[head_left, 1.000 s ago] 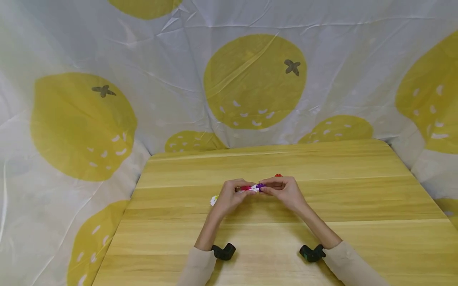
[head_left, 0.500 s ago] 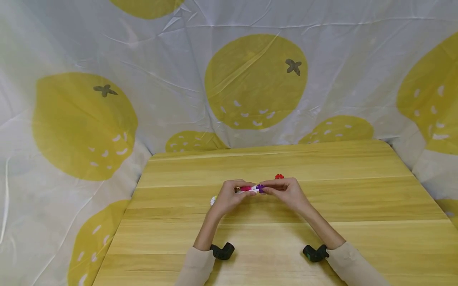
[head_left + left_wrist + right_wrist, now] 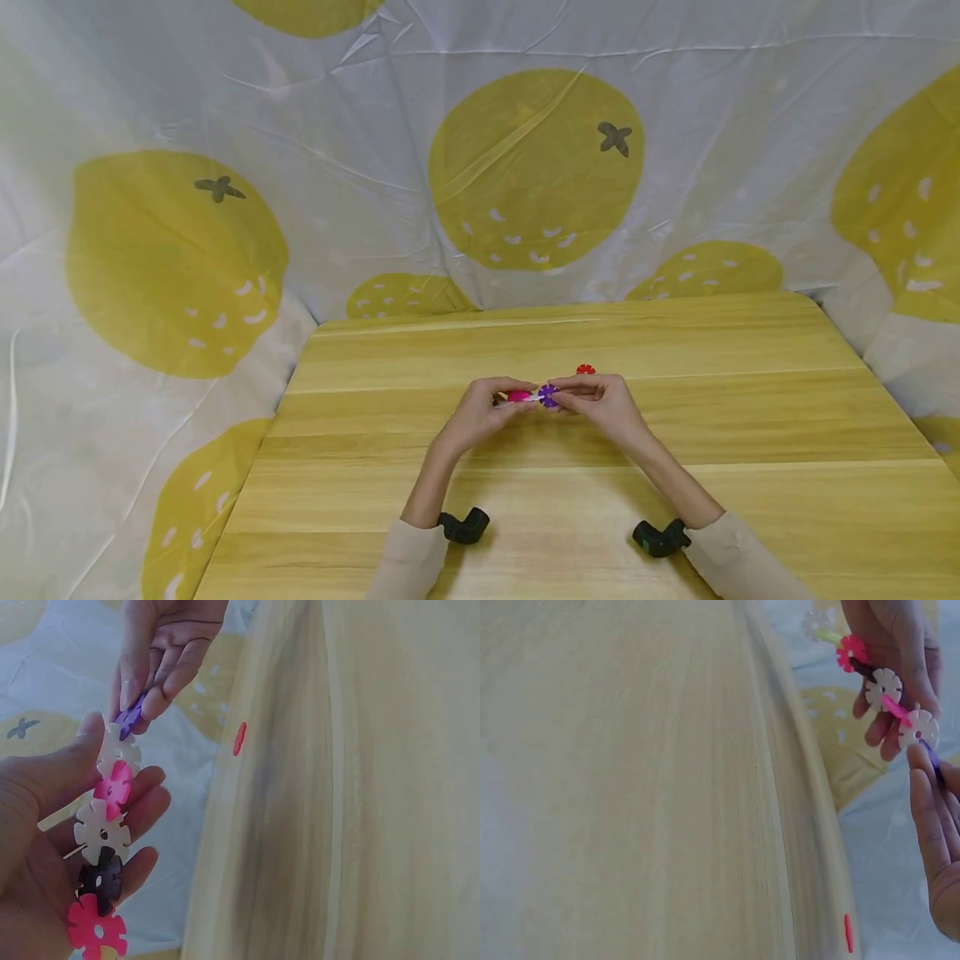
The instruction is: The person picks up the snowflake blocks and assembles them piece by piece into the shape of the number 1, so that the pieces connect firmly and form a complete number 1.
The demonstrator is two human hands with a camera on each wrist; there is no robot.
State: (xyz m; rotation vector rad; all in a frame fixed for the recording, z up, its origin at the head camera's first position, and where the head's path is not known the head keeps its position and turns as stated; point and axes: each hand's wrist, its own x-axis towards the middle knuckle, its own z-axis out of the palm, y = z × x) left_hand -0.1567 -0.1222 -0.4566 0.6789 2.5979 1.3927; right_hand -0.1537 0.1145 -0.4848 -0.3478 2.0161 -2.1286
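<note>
In the head view my left hand (image 3: 478, 412) holds a chain of slotted snowflake discs between thumb and fingers. My right hand (image 3: 607, 408) pinches the purple disc (image 3: 548, 396) at the chain's right end. The left wrist view shows that purple disc slotted into a white disc (image 3: 120, 756), followed by a pink disc (image 3: 115, 780), another white disc (image 3: 88, 825), a dark disc (image 3: 91, 883) and a red-pink disc (image 3: 86, 926). Beyond these, the right wrist view shows a yellow-green disc (image 3: 828, 635) and a pale end disc (image 3: 815, 624).
A loose red disc (image 3: 586, 369) lies on the wooden table (image 3: 570, 517), just beyond my right hand. Behind the table hangs a pale cloth (image 3: 360, 167) printed with yellow fruit. Black wrist cameras (image 3: 465, 527) sit at both cuffs.
The chain has turned in my hands: the purple disc now faces the head camera, and the white one beside it shows edge-on. The pale end disc has gone behind my left hand.
</note>
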